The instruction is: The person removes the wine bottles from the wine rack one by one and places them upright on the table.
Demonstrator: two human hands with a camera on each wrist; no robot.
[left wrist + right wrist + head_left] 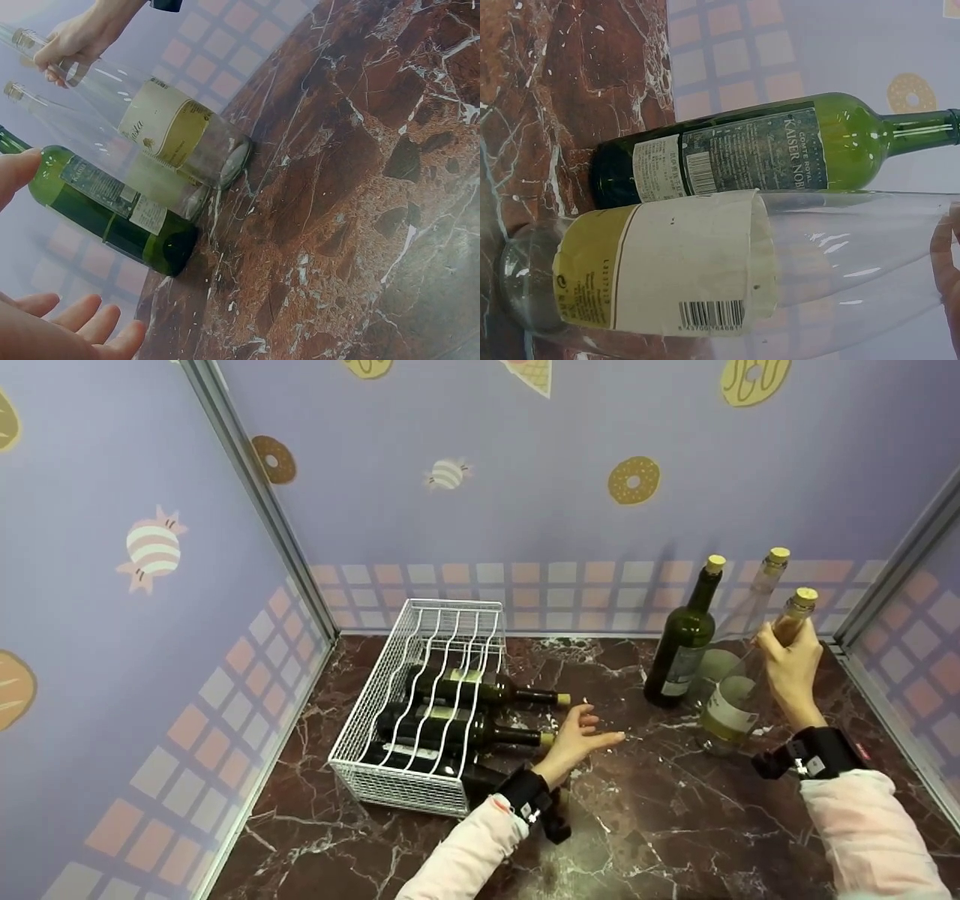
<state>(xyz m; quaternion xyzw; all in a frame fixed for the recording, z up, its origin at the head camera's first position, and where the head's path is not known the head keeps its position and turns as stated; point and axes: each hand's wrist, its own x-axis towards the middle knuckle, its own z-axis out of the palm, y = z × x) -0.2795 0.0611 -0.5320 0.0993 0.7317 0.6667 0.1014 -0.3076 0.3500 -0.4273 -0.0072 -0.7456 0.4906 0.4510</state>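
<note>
My right hand [787, 664] grips the neck of a clear corked bottle [739, 701] with a cream and yellow label, tilted on the marble table [660, 817]; its label also fills the right wrist view [667, 274]. Behind it stand a second clear bottle [750, 604] and a dark green bottle [684, 641]. My left hand [581, 739] hovers open, fingers spread, just right of a white wire rack [420, 697] holding three dark bottles [465, 690] lying on their sides. In the left wrist view the clear bottle [180, 135] and green bottle [112, 210] are beyond my open left hand [75, 330].
Purple walls with sweets printed on them close in the table on the left, back and right. Metal corner posts [262, 502] rise at both back corners. Bare marble lies between the rack and the standing bottles and along the front.
</note>
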